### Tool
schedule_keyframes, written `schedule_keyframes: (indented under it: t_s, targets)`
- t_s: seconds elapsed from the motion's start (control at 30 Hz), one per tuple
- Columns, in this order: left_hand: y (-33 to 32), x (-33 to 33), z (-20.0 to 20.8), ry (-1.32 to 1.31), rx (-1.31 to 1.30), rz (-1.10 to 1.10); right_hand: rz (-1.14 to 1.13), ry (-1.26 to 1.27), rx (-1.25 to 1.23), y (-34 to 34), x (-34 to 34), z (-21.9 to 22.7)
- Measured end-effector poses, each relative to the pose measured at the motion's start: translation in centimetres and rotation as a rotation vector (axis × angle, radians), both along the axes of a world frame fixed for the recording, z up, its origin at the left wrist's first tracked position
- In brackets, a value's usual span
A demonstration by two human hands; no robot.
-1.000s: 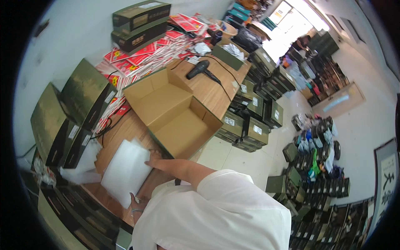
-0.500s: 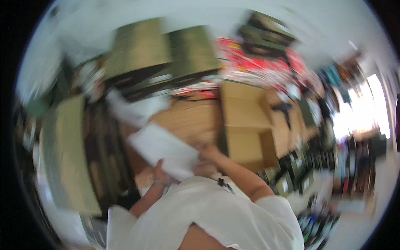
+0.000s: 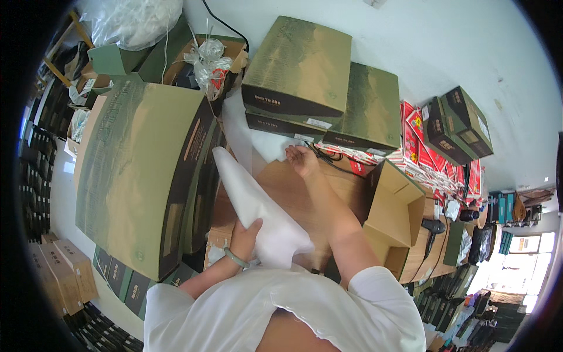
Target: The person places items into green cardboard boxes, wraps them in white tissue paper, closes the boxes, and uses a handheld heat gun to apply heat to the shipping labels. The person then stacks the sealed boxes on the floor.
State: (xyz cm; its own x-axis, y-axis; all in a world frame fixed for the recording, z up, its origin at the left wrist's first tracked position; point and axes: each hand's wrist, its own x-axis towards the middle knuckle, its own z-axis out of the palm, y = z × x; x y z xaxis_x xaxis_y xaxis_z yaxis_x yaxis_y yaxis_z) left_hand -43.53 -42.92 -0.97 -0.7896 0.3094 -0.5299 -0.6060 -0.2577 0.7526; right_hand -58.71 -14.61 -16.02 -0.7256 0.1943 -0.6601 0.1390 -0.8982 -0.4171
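My two hands are well apart: my left hand (image 3: 247, 236), low and left of centre in the frame, is clamped on a white sheet (image 3: 267, 220), thumb pressed over its near part and the other fingers mostly hidden. That sheet lies slantwise in the middle of the picture, its narrow far end pointing up and left toward a big green box (image 3: 132, 170) that fills the left side, its wider near end by my white shirt (image 3: 281, 305). A pale bangle (image 3: 236, 257) circles my left wrist. My right hand (image 3: 302, 159) reaches out near the frame's centre, fingers curled, just beside more white sheeting (image 3: 270, 145); I cannot tell whether the fingertips grip it. Black cables (image 3: 328, 154) lie right of that hand, on the wooden table (image 3: 287, 182). Green lidded boxes (image 3: 296, 64) stand above it, at upper centre. Right of my forearm, an uncovered box (image 3: 392, 214) shows its bare brown inside, and a black hair dryer (image 3: 433, 226) lies beyond it. Red-and-white packets (image 3: 413, 144) are heaped at the upper right, and a clear plastic bag (image 3: 132, 23) bulges at the upper left.
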Motion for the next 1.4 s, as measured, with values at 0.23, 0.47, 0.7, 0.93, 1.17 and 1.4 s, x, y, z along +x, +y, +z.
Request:
schedule_keyframes:
  t_s: [0.23,0.47,0.7,0.93,1.17,1.4]
  targets:
    - [0.0,-3.2,0.6,-0.136,0.091,0.002,-0.007,0.171,-0.27,-1.3,-4.2,-1.4]
    - [2.0,-5.8,-1.2,-0.094,0.14,0.089,-0.011,0.167,-0.257,-0.9,-6.1,3.6]
    - [6.3,-12.2,-5.0,-0.025,0.173,0.245,-0.054,0.099,-0.41,-1.1,-5.9,7.6]
    - [15.8,-21.8,-9.4,0.002,0.49,0.651,-0.03,0.07,-0.499,-0.9,-5.5,13.6]
    - [17.2,-28.4,-12.3,-0.049,1.257,0.44,0.016,0.077,-0.533,-0.9,-6.4,16.0]
    - [16.6,-28.4,-12.9,-0.105,1.421,0.371,-0.067,0.001,-0.592,-0.6,-7.1,18.7]
